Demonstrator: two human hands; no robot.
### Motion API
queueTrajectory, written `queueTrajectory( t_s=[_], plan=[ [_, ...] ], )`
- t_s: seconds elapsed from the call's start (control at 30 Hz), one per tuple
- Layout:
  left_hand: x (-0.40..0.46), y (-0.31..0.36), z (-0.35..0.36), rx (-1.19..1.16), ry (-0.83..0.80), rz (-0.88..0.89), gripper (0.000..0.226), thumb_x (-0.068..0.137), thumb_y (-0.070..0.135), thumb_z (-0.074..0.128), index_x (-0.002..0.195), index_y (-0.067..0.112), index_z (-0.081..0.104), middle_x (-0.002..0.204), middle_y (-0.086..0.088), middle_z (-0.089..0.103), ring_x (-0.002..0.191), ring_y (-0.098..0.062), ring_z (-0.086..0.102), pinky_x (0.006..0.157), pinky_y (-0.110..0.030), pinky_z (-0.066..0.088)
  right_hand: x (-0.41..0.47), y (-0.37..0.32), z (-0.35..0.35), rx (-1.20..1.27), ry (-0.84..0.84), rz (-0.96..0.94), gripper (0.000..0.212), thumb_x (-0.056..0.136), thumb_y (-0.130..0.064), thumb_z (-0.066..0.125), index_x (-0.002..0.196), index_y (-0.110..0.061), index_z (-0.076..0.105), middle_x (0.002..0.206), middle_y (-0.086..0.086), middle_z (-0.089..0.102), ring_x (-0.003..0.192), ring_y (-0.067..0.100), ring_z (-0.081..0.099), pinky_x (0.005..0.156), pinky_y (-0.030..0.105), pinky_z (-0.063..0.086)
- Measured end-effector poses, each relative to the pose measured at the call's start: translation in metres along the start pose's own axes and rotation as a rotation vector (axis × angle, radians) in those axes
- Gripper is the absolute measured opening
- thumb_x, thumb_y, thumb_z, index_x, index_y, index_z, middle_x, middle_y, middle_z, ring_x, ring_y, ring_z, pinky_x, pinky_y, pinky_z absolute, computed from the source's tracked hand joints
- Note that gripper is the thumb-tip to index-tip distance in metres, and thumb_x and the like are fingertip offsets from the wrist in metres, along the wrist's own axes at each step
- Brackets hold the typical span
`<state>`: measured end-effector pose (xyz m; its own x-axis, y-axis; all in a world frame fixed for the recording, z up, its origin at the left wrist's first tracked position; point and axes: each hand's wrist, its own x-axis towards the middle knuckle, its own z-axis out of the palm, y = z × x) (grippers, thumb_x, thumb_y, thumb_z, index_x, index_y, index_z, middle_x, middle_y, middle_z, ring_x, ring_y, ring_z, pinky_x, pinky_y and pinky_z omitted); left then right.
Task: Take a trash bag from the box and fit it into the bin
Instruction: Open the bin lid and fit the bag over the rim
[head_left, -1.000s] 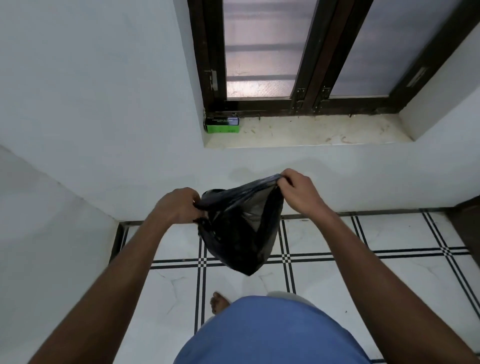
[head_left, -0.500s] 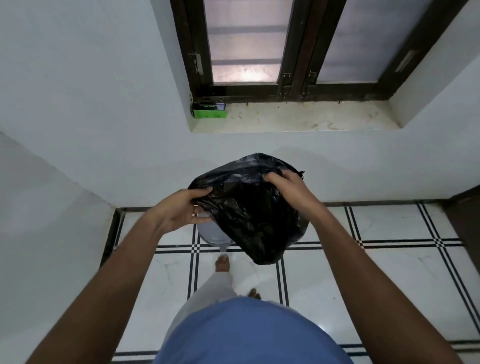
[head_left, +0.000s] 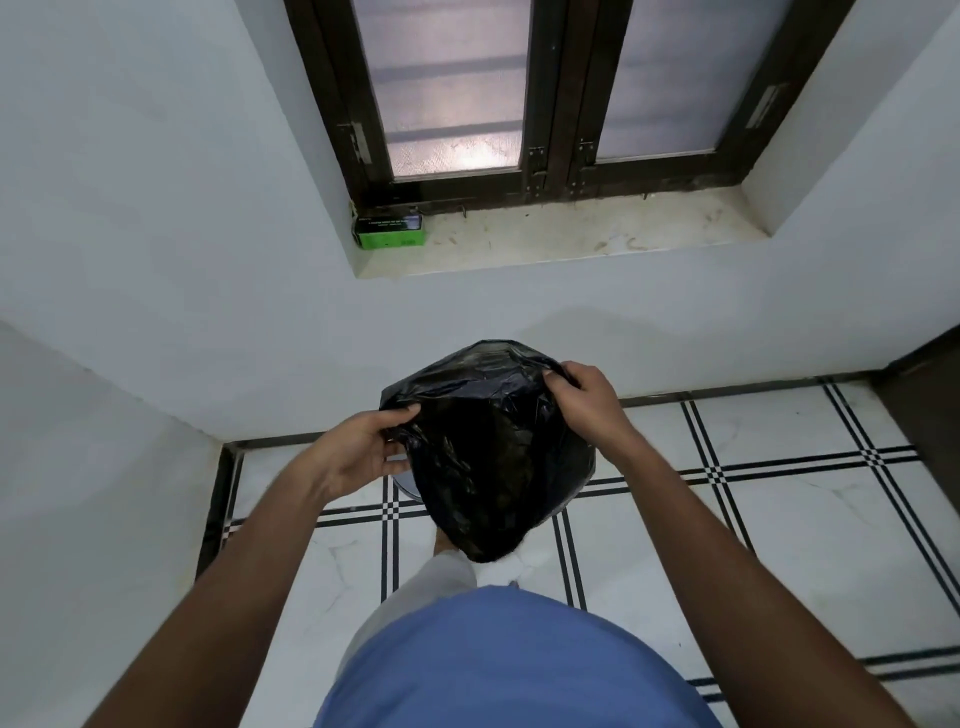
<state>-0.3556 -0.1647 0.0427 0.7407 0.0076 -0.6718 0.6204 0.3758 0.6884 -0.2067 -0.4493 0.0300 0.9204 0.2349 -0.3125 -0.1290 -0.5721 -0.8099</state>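
Head view: both hands' grip (head_left: 358, 452) (head_left: 584, 397) on trash bag (head_left: 488, 457).

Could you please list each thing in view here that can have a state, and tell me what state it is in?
Trash bag: opened out, held up by both hands.
Left hand: grips the bag's edge.
Right hand: grips the opposite edge.
Bin: mostly hidden behind the bag, not yet lined.
Green box: lying on the sill.
Window: closed.

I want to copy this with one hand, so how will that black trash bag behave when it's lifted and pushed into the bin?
The black trash bag is probably floppy: it sags in creases between the left hand and right hand. Likely very light, since pinches hold it. Its glossy film may slip.
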Motion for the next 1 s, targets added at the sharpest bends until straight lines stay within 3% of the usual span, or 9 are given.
queueTrajectory(
  t_s=[0.13,0.23,0.33,0.5,0.63,0.77,0.83,1.0],
  plan=[
    [0.007,-0.012,-0.019,-0.021,0.017,-0.014,0.051,0.098,0.032,0.078,0.142,0.008,0.070,0.131,-0.013,0.070,0.120,-0.030,0.059,0.125,-0.059,0.039,0.000,0.004,0.018,0.044,-0.106,0.097,0.033,0.110,-0.046,0.055,0.114,-0.019,0.073,0.116,0.002,0.076,0.115,0.027,0.070,0.108,0.049,0.055],
    [0.011,-0.025,-0.030,-0.006,0.055,-0.053,0.053,0.096,0.035,0.079,0.140,0.008,0.071,0.135,-0.018,0.073,0.122,-0.030,0.065,0.123,-0.059,0.041,-0.003,0.008,0.036,0.110,-0.205,0.235,0.045,0.112,-0.054,0.045,0.140,-0.020,0.058,0.138,0.001,0.066,0.130,0.027,0.062,0.118,0.052,0.048],
    [0.013,-0.042,-0.035,-0.003,0.064,-0.105,0.045,0.097,0.026,0.079,0.137,0.007,0.073,0.140,-0.020,0.072,0.123,-0.030,0.071,0.121,-0.057,0.046,-0.003,0.019,0.061,0.097,-0.257,0.311,0.060,0.113,-0.059,0.039,0.158,-0.021,0.048,0.151,0.004,0.061,0.141,0.030,0.058,0.122,0.052,0.044],
    [0.023,-0.074,-0.045,-0.083,0.119,-0.220,0.033,0.108,0.023,0.066,0.137,0.008,0.071,0.132,-0.013,0.078,0.129,-0.031,0.071,0.111,-0.050,0.056,0.006,0.040,0.099,0.124,-0.326,0.437,0.057,0.110,-0.053,0.037,0.154,-0.020,0.050,0.146,0.006,0.061,0.135,0.029,0.059,0.119,0.051,0.046],
    [0.040,-0.095,-0.063,-0.156,0.205,-0.310,0.025,0.109,0.027,0.064,0.127,0.013,0.074,0.105,-0.007,0.079,0.105,-0.028,0.072,0.085,-0.050,0.066,0.042,0.110,0.152,0.195,-0.384,0.574,0.074,0.093,-0.066,0.040,0.151,-0.024,0.056,0.144,0.008,0.068,0.127,0.029,0.067,0.112,0.051,0.054],
    [0.060,-0.101,-0.081,-0.221,0.313,-0.357,0.023,0.108,0.023,0.060,0.122,0.013,0.075,0.082,-0.005,0.075,0.086,-0.025,0.068,0.086,-0.054,0.063,0.041,0.089,0.182,0.229,-0.391,0.658,0.068,0.096,-0.055,0.038,0.146,-0.017,0.066,0.136,0.009,0.074,0.122,0.029,0.070,0.115,0.051,0.055],
    [0.072,-0.098,-0.090,-0.269,0.342,-0.338,0.025,0.110,0.020,0.053,0.120,0.010,0.074,0.083,-0.007,0.076,0.077,-0.021,0.070,0.090,-0.054,0.061,0.049,0.081,0.198,0.265,-0.404,0.699,0.058,0.104,-0.048,0.035,0.141,-0.018,0.070,0.132,0.009,0.076,0.121,0.030,0.071,0.116,0.052,0.055],
    [0.124,-0.084,-0.129,-0.389,0.445,-0.227,0.034,0.111,0.011,0.044,0.126,0.009,0.074,0.115,-0.019,0.078,0.104,-0.034,0.073,0.100,-0.058,0.059,0.098,0.071,0.238,0.290,-0.373,0.741,0.062,0.105,-0.050,0.033,0.141,-0.015,0.069,0.130,0.012,0.077,0.121,0.030,0.072,0.114,0.053,0.055]
  ],
)
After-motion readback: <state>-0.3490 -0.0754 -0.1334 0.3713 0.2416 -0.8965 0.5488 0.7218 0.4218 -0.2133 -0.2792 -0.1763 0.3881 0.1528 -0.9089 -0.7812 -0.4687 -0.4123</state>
